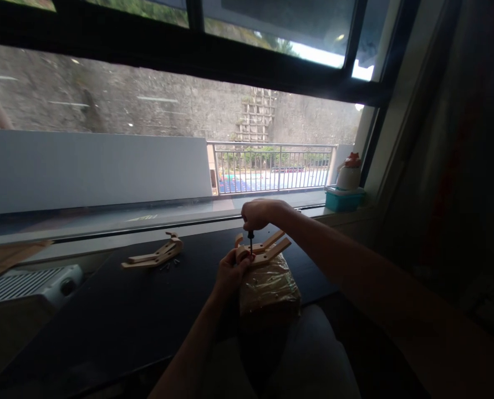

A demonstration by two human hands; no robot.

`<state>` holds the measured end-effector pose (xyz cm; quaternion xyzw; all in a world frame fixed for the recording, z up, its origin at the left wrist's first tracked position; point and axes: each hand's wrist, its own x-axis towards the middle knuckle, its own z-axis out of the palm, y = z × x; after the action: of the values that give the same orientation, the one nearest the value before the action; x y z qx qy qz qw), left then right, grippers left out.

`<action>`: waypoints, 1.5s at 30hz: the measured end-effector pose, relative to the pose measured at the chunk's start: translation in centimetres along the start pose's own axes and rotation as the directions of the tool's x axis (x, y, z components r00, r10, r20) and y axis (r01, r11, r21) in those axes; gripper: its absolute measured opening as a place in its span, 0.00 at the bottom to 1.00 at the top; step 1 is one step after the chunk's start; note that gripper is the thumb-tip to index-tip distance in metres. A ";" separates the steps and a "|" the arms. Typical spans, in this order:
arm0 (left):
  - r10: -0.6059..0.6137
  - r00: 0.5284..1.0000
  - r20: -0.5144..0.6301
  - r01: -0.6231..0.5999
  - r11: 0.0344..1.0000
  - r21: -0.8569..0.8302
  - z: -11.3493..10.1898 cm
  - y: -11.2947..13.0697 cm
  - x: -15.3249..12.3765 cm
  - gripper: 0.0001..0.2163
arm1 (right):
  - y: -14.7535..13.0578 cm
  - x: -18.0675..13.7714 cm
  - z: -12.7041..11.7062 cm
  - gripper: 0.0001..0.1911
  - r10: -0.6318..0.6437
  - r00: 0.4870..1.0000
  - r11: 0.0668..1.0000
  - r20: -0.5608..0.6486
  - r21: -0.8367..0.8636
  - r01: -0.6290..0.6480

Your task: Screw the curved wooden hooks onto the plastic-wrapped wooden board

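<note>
My right hand (256,214) is closed around the handle of a screwdriver (251,241), which points straight down. Its tip meets a pale wooden piece with curved ends and long arms (271,252). That piece rests on a block wrapped in shiny clear film or tape (267,285). My left hand (231,270) grips the near curved end of the wooden piece, close to the screwdriver tip. Whether a screw sits under the tip is hidden. To the left, a similar wooden piece (155,255) lies on the dark table, with several small screws (172,265) beside it.
The dark table (147,310) stands against a window sill. On the sill at the right, a white bottle with an orange top (349,173) stands on a teal box (344,199). At the left are a white slatted unit (34,284) and brown cardboard (11,257).
</note>
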<state>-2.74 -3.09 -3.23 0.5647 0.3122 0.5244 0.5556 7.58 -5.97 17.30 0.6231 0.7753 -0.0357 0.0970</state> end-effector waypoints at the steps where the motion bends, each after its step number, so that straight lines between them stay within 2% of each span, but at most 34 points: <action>1: 0.002 1.000 -0.002 -0.002 1.000 -0.004 0.0 0.1 0.0 0.15 | -0.2 0.0 0.1 0.14 0.007 1.000 1.000 -0.017 -0.015 -0.007; 8: 0.013 1.000 0.003 -0.012 1.000 -0.007 0.1 0.4 0.0 0.16 | -1.2 -0.2 -1.0 0.10 -0.011 0.998 0.999 0.061 -0.035 0.013; 13: -0.004 1.000 -0.019 0.004 1.000 0.004 0.2 0.3 0.0 0.16 | -0.8 0.2 -0.5 0.09 -0.050 0.999 0.998 0.007 -0.042 0.050; 19: 0.005 1.000 -0.026 -0.004 1.000 0.019 0.2 0.3 -0.1 0.14 | 0.0 0.1 0.9 0.15 0.021 0.996 1.000 -0.085 -0.005 -0.021; 26: 0.015 1.000 -0.015 -0.015 0.999 0.043 0.1 1.0 -0.2 0.14 | -0.2 -0.8 -0.6 0.14 -0.034 0.999 0.997 0.031 0.074 0.032; 29: 0.009 1.000 -0.012 -0.008 0.999 0.038 0.0 0.6 -0.1 0.15 | 0.1 -0.8 -0.7 0.13 -0.044 0.999 0.995 0.022 0.094 0.041; 34: -0.002 1.000 0.000 0.002 1.000 0.017 -0.2 0.0 0.0 0.14 | 1.0 -0.5 0.6 0.12 -0.008 1.000 0.994 -0.016 0.111 0.010; 38: 0.014 1.000 0.006 -0.014 1.000 0.009 -0.1 0.1 0.1 0.14 | 1.2 -0.5 0.8 0.18 0.033 0.999 0.995 -0.043 0.095 -0.029; 45: 0.005 1.000 -0.009 -0.005 0.999 0.032 0.0 0.3 -0.1 0.13 | 0.5 -0.3 -0.1 0.11 -0.056 0.998 0.988 -0.024 0.143 0.058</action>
<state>-2.87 -3.20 -2.94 0.5721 0.3217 0.5231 0.5437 8.09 -6.18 17.51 0.6064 0.7891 -0.0878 0.0432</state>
